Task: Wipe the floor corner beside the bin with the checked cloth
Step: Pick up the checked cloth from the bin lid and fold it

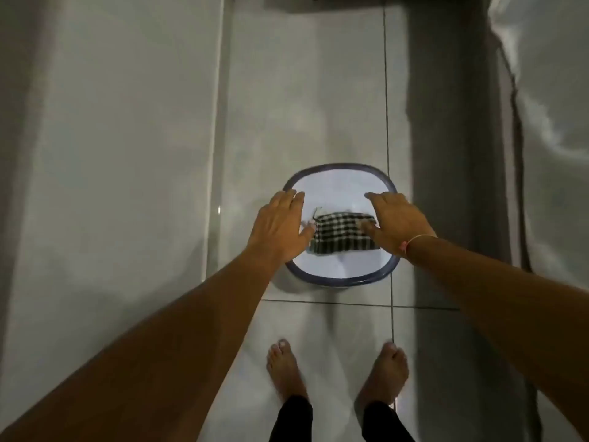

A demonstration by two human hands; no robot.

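Right at the centre of the frame lies the checked cloth (343,233), folded into a rough rectangle, dark and white in its squares, resting flat on the white top of the bin (339,274). That bin has a rounded shape with a dark blue-grey rim and stands on the pale tiled floor (306,116), with a grout line running just past its right edge. Both hands reach down over it, palms down and fingers spread. The left hand (279,229) sits over the bin's left rim, its thumb touching or just beside the left end of the cloth; it has hold of nothing. The right hand (395,224) hovers over the right end of the cloth, covering that corner, fingers loose and open, and whether it presses on the fabric cannot be told. A thin thread bracelet (414,240) circles the right wrist. Lower in the frame, two bare feet (285,370) stand on the tiles below dark trouser cuffs. A pale wall (111,154) fills the left side, and a grey upright panel (446,122) runs down the right
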